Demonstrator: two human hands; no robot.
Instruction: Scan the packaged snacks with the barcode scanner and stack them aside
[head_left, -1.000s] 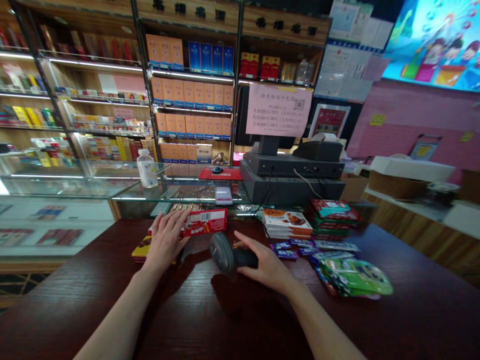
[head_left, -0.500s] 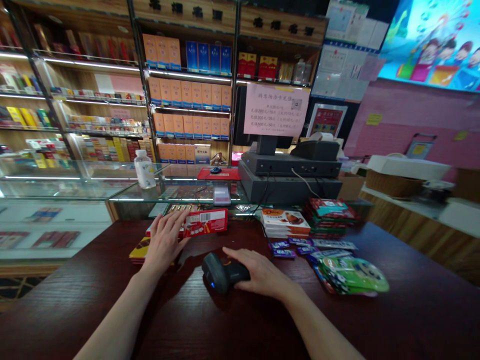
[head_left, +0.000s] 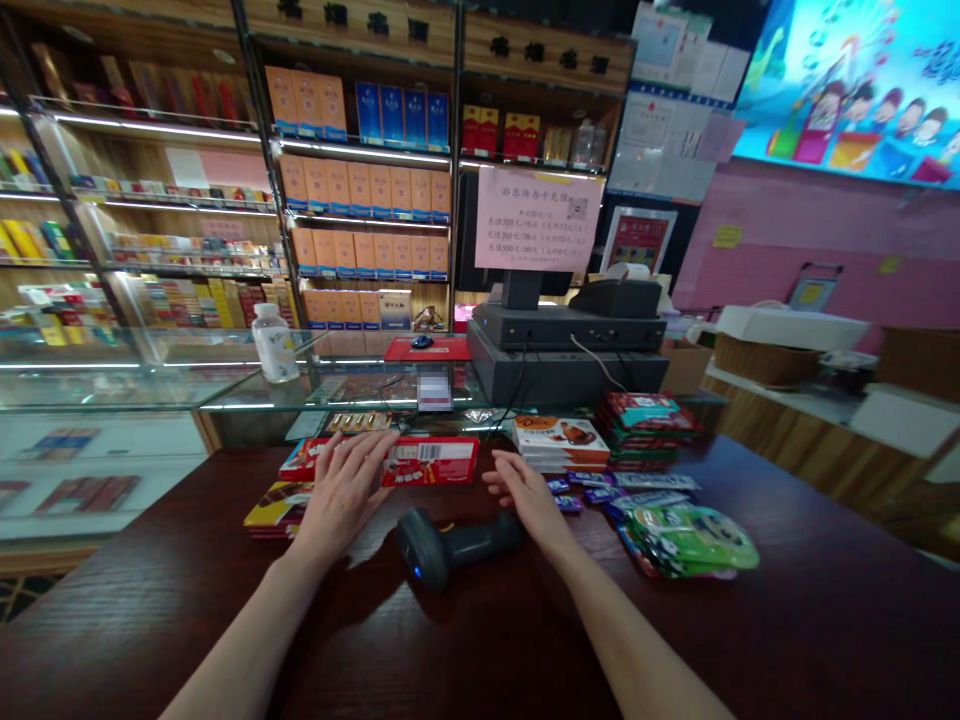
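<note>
**Two bare hands over a red box and a barcode scanner on a shop counter**

A dark wooden counter point(head_left: 825, 620) filled the lower half of the view. Behind it stood lit shelves point(head_left: 360, 190) of boxed goods and a glass display case point(head_left: 112, 385) running off to the left. A black till point(head_left: 566, 345) sat beyond the counter's far edge, with a pink paper notice point(head_left: 538, 218) hanging on the back of its screen.

Along the far edge, right of centre, lay a stack of red and teal packets point(head_left: 649, 415) and a stack of orange-and-white boxes point(head_left: 562, 442). Round green packets point(head_left: 694, 535) were heaped nearer the right side.

A long red box point(head_left: 435, 462) lay flat at the middle of the far edge. The person's left hand point(head_left: 345, 490) rested palm down on its left end with the fingers spread wide, gripping nothing. A yellow-and-brown packet point(head_left: 271, 505) lay just left of that hand.

The right hand point(head_left: 529, 495) was open and empty, fingers loosely extended, just right of the red box. A dark barcode scanner point(head_left: 442, 548) lay on its side near the counter's centre, in neither hand. Its handle ended just beneath the right wrist, and whether they touched could not be told. Small purple sweets point(head_left: 581, 492) were scattered just right of the right hand.

Judging by how things lay, the scanner was set down, the box had not been lifted, and the other goods sat in their piles.
</note>
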